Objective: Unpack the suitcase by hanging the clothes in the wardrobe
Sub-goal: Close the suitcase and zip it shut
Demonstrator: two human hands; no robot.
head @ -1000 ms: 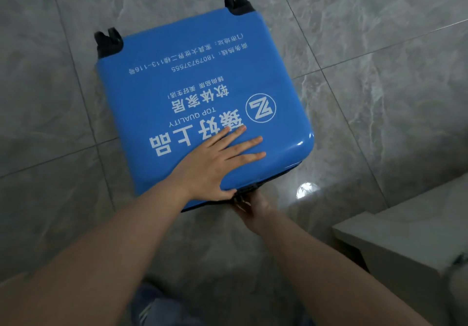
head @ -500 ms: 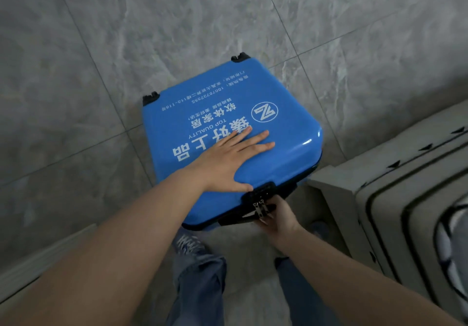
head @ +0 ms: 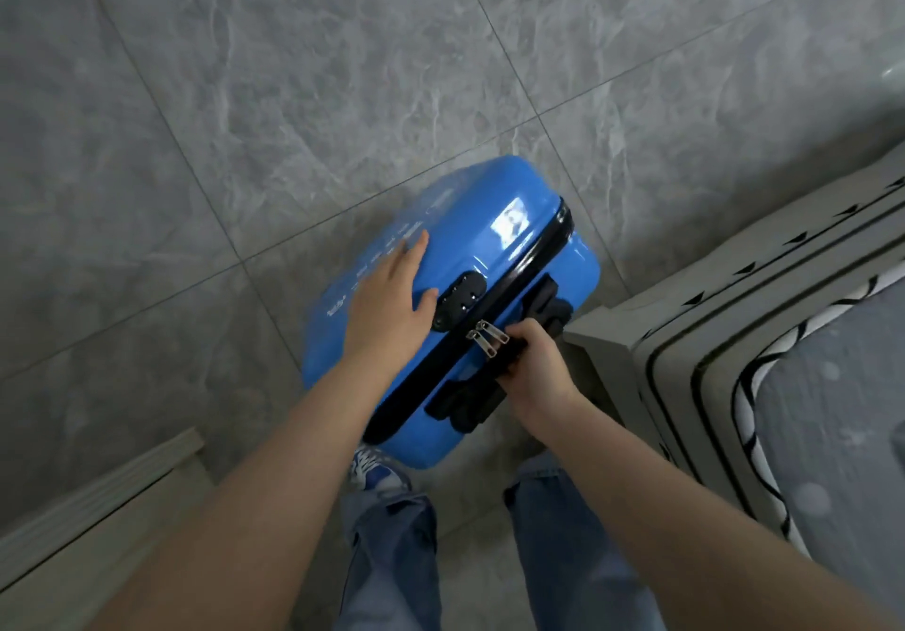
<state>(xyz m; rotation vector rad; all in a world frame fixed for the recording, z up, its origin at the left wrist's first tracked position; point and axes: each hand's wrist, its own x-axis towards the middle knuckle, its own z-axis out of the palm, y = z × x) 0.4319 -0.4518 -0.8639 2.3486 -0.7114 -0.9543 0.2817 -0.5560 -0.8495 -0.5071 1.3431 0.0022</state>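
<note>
A blue hard-shell suitcase [head: 494,258] stands tipped up on the tiled floor, its zipped black seam and combination lock [head: 458,298] facing up. Two silver zipper pulls [head: 487,336] lie on the seam. My left hand [head: 392,297] rests flat and open against the suitcase's printed face. My right hand [head: 531,366] is closed around the black carry handle [head: 514,351] on the suitcase's side. No clothes or wardrobe are in view.
A grey bed frame corner [head: 607,351] with a patterned mattress [head: 832,415] stands right beside the suitcase. A low grey ledge [head: 98,498] runs along the lower left. My jeans and a blue shoe [head: 374,471] are below the suitcase.
The suitcase has been tilted up from lying flat onto its edge and drawn closer to my feet. My right hand now grips the handle, and my view has risen.
</note>
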